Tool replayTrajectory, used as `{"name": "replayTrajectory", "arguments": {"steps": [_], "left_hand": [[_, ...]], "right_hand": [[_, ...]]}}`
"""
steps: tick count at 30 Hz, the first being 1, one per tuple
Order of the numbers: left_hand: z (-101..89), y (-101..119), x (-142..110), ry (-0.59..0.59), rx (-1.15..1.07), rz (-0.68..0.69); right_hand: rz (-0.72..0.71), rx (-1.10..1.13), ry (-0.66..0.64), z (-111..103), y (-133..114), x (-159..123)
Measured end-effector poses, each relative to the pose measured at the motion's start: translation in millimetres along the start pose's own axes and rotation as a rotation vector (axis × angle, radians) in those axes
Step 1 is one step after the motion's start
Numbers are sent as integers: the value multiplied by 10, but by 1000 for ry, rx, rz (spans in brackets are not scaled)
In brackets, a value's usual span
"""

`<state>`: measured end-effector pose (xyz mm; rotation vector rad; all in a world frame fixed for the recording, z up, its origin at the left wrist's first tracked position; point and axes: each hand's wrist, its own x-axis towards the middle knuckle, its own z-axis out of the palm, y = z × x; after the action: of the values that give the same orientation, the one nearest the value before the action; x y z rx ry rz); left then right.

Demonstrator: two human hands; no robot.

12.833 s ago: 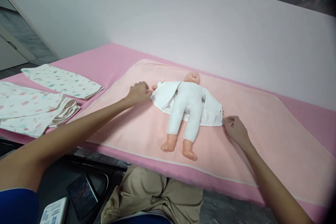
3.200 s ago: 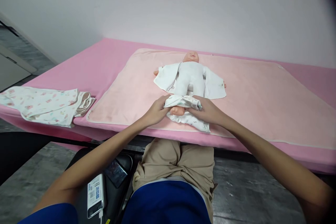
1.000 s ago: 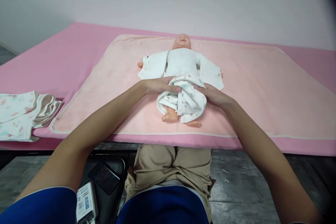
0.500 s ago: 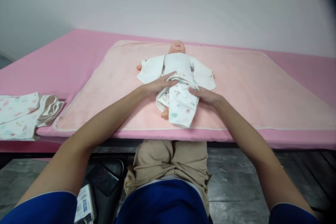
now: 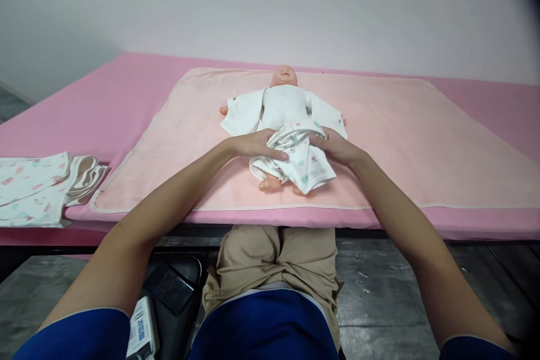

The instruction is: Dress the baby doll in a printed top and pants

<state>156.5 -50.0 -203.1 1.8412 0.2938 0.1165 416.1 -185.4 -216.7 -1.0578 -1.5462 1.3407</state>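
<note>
A baby doll (image 5: 284, 77) lies on its back on a peach mat (image 5: 405, 146), its feet toward me. It wears a white top (image 5: 284, 106) with wide sleeves. Patterned white baby pants (image 5: 304, 160) are bunched over its lower body and legs, and both feet poke out below. My left hand (image 5: 262, 144) grips the pants at the left, thumb on top and fingers partly hidden. At the right side, my right hand (image 5: 335, 145) pinches the waist of the same pants; its fingertips are partly covered by cloth.
Folded patterned baby clothes (image 5: 37, 188) lie at the left edge of the pink-covered bed (image 5: 97, 101). Below, a black seat (image 5: 177, 270) holds a dark phone (image 5: 169, 288) and a white box (image 5: 141, 326). A wall rises behind the bed.
The loose pant leg has swung right and crumpled, uncovering the doll's second foot. My left hand has shifted slightly down, and my right hand has moved a little up and right.
</note>
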Motion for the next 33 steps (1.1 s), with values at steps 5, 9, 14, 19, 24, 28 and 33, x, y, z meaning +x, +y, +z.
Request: {"name": "replayTrajectory", "arguments": {"steps": [5, 9, 14, 19, 24, 28, 33], "left_hand": [[44, -45, 3, 105, -150, 50], [38, -21, 9, 32, -159, 40], [7, -17, 5, -6, -161, 29], [26, -75, 6, 104, -202, 80], [74, -69, 14, 162, -221, 91], [65, 4, -15, 119, -209, 54], [-16, 141, -74, -48, -103, -47]], "right_hand": [[158, -76, -198, -67, -4, -30], [31, 85, 4, -1, 51, 13], [-7, 198, 121, 133, 82, 78], [22, 151, 54, 130, 40, 39], [26, 125, 44, 112, 107, 19], [86, 17, -77, 12, 123, 3], [110, -95, -159, -59, -51, -63]]}}
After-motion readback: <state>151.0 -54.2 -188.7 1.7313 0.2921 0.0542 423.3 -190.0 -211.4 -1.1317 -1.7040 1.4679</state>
